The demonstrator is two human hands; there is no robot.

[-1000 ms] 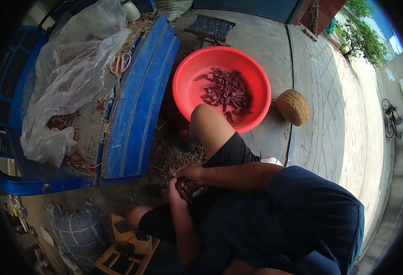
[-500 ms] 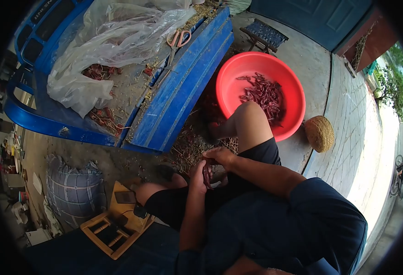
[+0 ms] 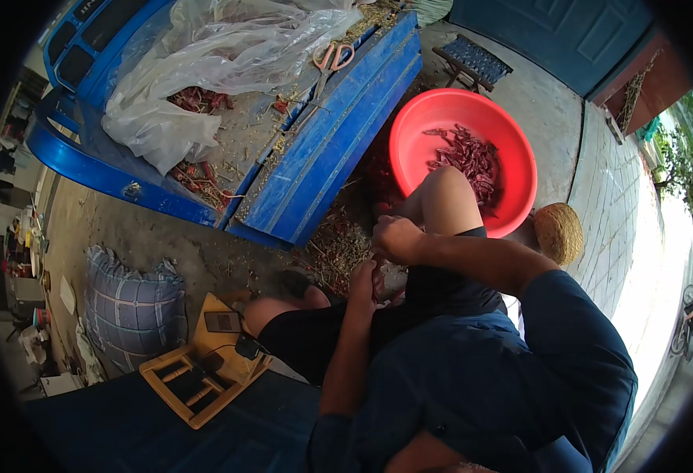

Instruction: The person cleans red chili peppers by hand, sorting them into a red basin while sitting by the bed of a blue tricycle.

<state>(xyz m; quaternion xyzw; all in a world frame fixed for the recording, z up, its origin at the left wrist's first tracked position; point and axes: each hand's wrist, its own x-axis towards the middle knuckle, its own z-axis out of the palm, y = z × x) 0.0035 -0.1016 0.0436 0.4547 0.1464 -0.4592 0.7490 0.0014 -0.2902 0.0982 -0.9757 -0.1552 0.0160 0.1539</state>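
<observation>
My left hand [image 3: 366, 284] is in front of my lap with its fingers curled round dried red chili peppers, which mostly hide behind the fingers. Just above and to the right, my right hand [image 3: 397, 239] is closed; whatever it pinches is hidden. A small gap separates the two hands. On the ground beyond them lies a litter of stems and bits of chili [image 3: 338, 248]. To the upper right stands a red plastic basin [image 3: 512, 142] with many dried red chili peppers [image 3: 472, 162] in it, partly behind my knee.
A blue cart bed [image 3: 338, 134] at upper left carries a plastic sheet [image 3: 181, 79], scissors [image 3: 330, 63] and more chilies [image 3: 200, 177]. A woven straw stool [image 3: 559, 232] sits by the basin. A folding stool [image 3: 472, 63], a stuffed checked sack [image 3: 136, 307] and a wooden chair [image 3: 200, 378] holding a phone [image 3: 222, 322] surround me.
My hands have come apart; the right one has moved up and away from the left. The view has shifted, so the surroundings sit a little further right.
</observation>
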